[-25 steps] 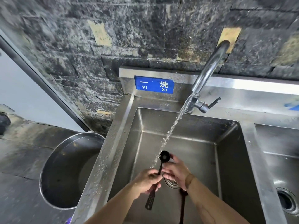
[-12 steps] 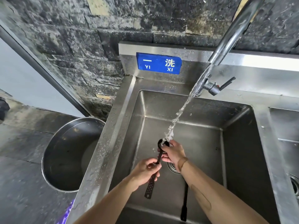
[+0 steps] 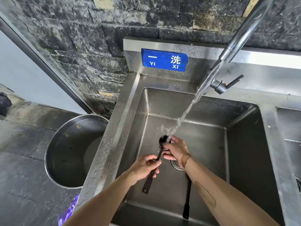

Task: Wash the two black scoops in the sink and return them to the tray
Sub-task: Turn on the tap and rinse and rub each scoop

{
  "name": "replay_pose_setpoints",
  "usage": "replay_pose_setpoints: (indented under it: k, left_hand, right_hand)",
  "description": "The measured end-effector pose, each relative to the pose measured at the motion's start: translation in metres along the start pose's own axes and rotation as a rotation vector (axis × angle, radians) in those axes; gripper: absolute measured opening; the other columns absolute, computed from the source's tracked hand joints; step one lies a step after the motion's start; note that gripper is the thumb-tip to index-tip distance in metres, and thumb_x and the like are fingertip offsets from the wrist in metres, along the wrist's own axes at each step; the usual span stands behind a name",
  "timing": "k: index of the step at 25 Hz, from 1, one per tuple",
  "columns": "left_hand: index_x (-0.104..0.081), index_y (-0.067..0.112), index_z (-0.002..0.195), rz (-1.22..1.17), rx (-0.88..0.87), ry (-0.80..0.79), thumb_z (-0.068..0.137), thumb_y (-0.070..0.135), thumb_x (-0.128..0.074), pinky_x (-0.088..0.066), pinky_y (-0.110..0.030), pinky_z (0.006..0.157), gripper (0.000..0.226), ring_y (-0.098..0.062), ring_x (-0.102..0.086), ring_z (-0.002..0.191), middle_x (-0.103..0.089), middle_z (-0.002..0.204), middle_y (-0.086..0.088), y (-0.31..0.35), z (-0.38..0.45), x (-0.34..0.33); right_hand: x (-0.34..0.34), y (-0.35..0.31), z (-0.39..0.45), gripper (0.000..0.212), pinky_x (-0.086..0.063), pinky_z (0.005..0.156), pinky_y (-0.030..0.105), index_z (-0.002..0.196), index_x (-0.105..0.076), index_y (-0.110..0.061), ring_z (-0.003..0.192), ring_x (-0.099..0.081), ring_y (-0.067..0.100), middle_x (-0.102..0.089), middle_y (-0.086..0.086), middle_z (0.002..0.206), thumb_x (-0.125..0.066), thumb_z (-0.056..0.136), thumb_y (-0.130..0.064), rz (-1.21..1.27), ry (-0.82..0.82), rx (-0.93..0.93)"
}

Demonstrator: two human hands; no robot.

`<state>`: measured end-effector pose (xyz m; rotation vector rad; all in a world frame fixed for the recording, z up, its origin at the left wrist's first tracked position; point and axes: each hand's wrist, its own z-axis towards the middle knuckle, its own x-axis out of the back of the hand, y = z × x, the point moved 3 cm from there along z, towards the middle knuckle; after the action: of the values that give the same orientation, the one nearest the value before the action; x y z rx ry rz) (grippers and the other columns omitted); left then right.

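Observation:
A black scoop (image 3: pixel 163 139) with a long perforated handle is held over the steel sink (image 3: pixel 241 144), its bowl under the running water from the faucet (image 3: pixel 244 33). My left hand (image 3: pixel 145 167) grips the handle at its middle. My right hand (image 3: pixel 176 150) curls round the scoop's bowl and neck, rubbing it in the stream. A second black scoop (image 3: pixel 187 203) lies on the sink floor under my right forearm; only its handle shows. The tray is out of view.
A large steel pot (image 3: pixel 68 154) stands on the dark floor left of the sink. The drain (image 3: pixel 176 165) sits beneath my right wrist. A second basin (image 3: pixel 291 128) adjoins on the right. A blue sign (image 3: pixel 164 60) is on the backsplash.
The camera has moved closer and lower over the sink. The scoop's bowl has gone from beside the stream into it, and my right hand has slid up onto the bowl.

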<state>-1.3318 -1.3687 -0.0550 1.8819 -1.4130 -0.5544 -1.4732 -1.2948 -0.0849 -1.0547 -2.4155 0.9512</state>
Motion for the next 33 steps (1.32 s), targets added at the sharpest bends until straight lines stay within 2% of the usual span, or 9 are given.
replay_pose_setpoints:
  k: [3,7,11,14,17,21,24,29,33]
  left_hand:
    - [-0.062,-0.005,0.109,-0.036,0.004,0.001,0.094,0.012,-0.06,-0.049,-0.016,0.049,0.023,-0.005,-0.06,0.051,-0.062,0.08,-0.014,0.003,0.002,-0.001]
    - [-0.064,0.004,0.109,0.021,0.038,0.003,0.095,0.021,-0.06,-0.038,-0.016,0.042,0.023,-0.013,-0.062,0.059,-0.067,0.084,-0.012,0.005,0.002,-0.001]
    - [-0.06,-0.009,0.11,-0.052,-0.004,-0.002,0.095,0.009,-0.058,-0.04,-0.009,0.039,0.023,0.001,-0.06,0.047,-0.061,0.078,-0.009,0.005,0.004,-0.002]
    - [-0.061,-0.008,0.109,-0.045,-0.029,-0.016,0.095,0.009,-0.058,-0.043,-0.01,0.042,0.022,0.0,-0.061,0.048,-0.06,0.079,-0.012,0.003,0.005,0.0]
    - [-0.062,-0.005,0.105,-0.062,-0.054,-0.041,0.094,0.008,-0.059,-0.048,-0.014,0.047,0.017,-0.004,-0.061,0.05,-0.06,0.075,-0.011,0.001,0.007,-0.001]
    - [-0.066,0.004,0.105,-0.031,-0.072,-0.033,0.094,0.016,-0.061,-0.05,-0.016,0.053,0.017,-0.008,-0.061,0.055,-0.065,0.073,-0.006,-0.004,0.009,0.003]
    - [-0.067,0.011,0.107,-0.069,-0.024,-0.034,0.097,0.024,-0.055,-0.05,-0.021,0.054,0.02,-0.009,-0.06,0.057,-0.067,0.072,-0.003,-0.012,0.011,0.006]
    - [-0.074,0.012,0.105,-0.457,0.268,-0.148,0.101,0.032,-0.041,-0.048,-0.027,0.058,0.039,-0.013,-0.05,0.058,-0.058,0.066,0.002,-0.046,0.002,0.008]
    - [-0.073,0.009,0.103,-0.463,0.266,-0.12,0.099,0.027,-0.047,-0.041,-0.024,0.059,0.032,-0.01,-0.046,0.061,-0.054,0.069,0.005,-0.051,0.0,0.012]
  right_hand:
    - [0.005,-0.004,0.003,0.025,-0.057,0.048,0.025,0.114,-0.066,-0.015,0.051,-0.07,0.012,-0.074,0.015,0.092,-0.057,0.094,-0.003,-0.015,0.055,0.027]
    - [0.004,-0.004,0.004,0.025,-0.056,0.049,0.023,0.108,-0.066,-0.02,0.05,-0.069,0.01,-0.074,0.007,0.076,-0.061,0.09,-0.002,-0.04,0.019,0.05]
    - [0.007,-0.006,0.005,0.023,-0.058,0.051,0.025,0.109,-0.066,-0.018,0.054,-0.072,0.012,-0.076,0.011,0.084,-0.062,0.091,-0.004,-0.055,0.062,0.065]
    - [0.007,-0.006,0.003,0.032,-0.056,0.05,0.024,0.118,-0.064,-0.018,0.054,-0.072,0.013,-0.074,0.005,0.081,-0.066,0.089,-0.004,-0.076,0.017,0.064]
    - [0.009,-0.008,0.003,0.044,-0.058,0.052,0.025,0.132,-0.056,-0.022,0.057,-0.073,0.014,-0.072,0.005,0.086,-0.058,0.093,-0.002,-0.09,0.025,0.062]
    - [0.009,-0.013,-0.002,0.028,-0.061,0.053,0.03,0.11,-0.06,-0.029,0.056,-0.072,0.017,-0.072,0.005,0.083,-0.058,0.094,-0.006,-0.048,0.01,0.056]
    - [0.011,-0.017,-0.004,0.028,-0.062,0.056,0.031,0.104,-0.068,-0.011,0.056,-0.065,0.019,-0.072,0.013,0.085,-0.047,0.096,0.005,0.025,0.01,0.048]
    - [0.013,-0.026,-0.012,0.051,-0.057,0.086,0.043,0.128,-0.059,-0.005,0.112,-0.064,0.03,-0.066,0.018,0.124,-0.036,0.091,0.022,0.189,-0.126,-0.024]
    - [0.008,-0.025,-0.016,0.057,-0.05,0.099,0.047,0.134,-0.053,0.0,0.104,-0.059,0.034,-0.06,0.021,0.122,-0.031,0.088,0.026,0.334,-0.124,-0.056]
